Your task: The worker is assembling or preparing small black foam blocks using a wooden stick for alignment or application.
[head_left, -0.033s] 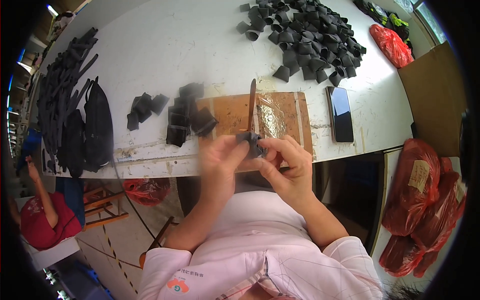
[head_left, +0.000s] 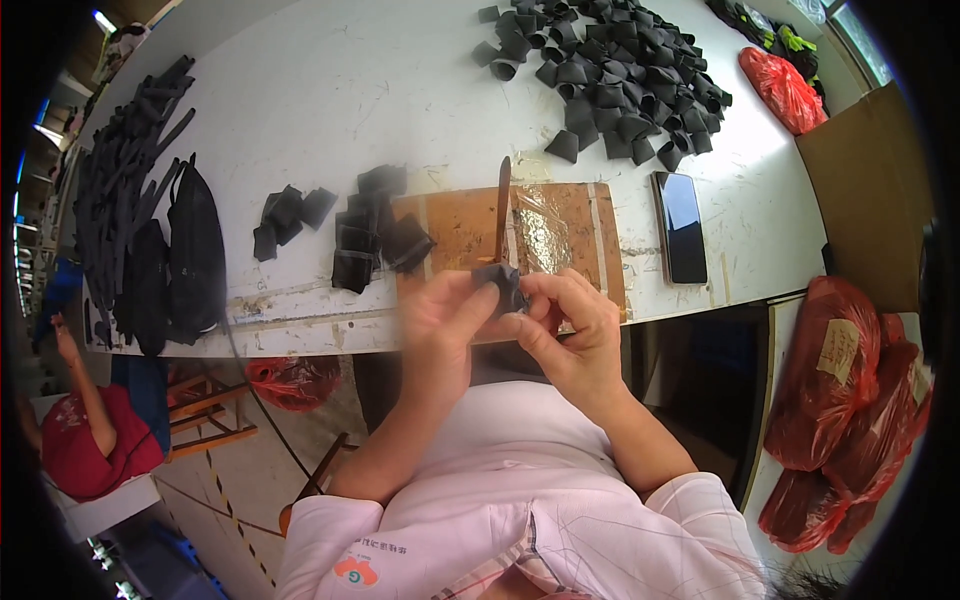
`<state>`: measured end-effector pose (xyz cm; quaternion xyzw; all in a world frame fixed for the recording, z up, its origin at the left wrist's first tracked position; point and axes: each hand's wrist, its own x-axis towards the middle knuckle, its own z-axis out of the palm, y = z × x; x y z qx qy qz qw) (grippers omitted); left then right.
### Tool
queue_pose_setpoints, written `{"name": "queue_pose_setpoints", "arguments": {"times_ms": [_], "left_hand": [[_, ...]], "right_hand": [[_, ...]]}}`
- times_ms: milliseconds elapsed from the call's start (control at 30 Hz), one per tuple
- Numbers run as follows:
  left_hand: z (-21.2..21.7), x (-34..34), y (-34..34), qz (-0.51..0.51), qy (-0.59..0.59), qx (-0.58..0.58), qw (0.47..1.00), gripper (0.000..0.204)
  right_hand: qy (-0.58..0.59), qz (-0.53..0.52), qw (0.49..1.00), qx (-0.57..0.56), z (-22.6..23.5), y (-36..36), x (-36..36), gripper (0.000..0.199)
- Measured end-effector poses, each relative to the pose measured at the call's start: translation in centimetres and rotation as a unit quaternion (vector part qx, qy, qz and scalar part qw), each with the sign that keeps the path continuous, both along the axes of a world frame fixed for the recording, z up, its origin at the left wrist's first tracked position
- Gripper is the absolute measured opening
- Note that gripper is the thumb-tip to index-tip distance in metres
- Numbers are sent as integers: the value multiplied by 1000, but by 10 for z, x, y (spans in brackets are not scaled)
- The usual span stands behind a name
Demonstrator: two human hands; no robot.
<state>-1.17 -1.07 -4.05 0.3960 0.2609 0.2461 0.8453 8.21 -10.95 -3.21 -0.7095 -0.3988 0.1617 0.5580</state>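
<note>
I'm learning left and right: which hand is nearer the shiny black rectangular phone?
Right. In the picture, the right hand is below and left of the phone; the left hand is farther left.

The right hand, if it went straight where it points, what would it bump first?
The right hand would likely meet the small, folded, dark fabric-like piece first, perhaps already touching it; depth is unclear.

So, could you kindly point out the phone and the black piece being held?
Phone [head_left: 681, 230]: head view, middle of its screen.
Black piece [head_left: 506, 285]: head view, middle of its visible surface.
</note>
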Motion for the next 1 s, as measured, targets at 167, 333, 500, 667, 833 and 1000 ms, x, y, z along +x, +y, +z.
{"name": "queue_pose_setpoints", "arguments": {"times_ms": [167,333,500,667,833,1000], "left_hand": [[-4,1,1,5,-21,25,999,11],[-10,4,2,46,-18,-6,999,7],[-21,7,-5,121,-9,2,993,7],[-16,9,-13,54,8,81,995,9],[-26,0,-10,101,89,165,977,8],[-35,-2,-5,46,53,133,989,7]], "right_hand": [[292,35,955,47,-13,0,1,16],[296,62,950,77,-12,2,3,11],[245,12,966,82,-11,3,-1,11],[331,2,942,48,-11,9,-2,11],[304,-43,951,42,-14,3,5,7],[315,-34,948,31,-16,16,-5,9]]}}
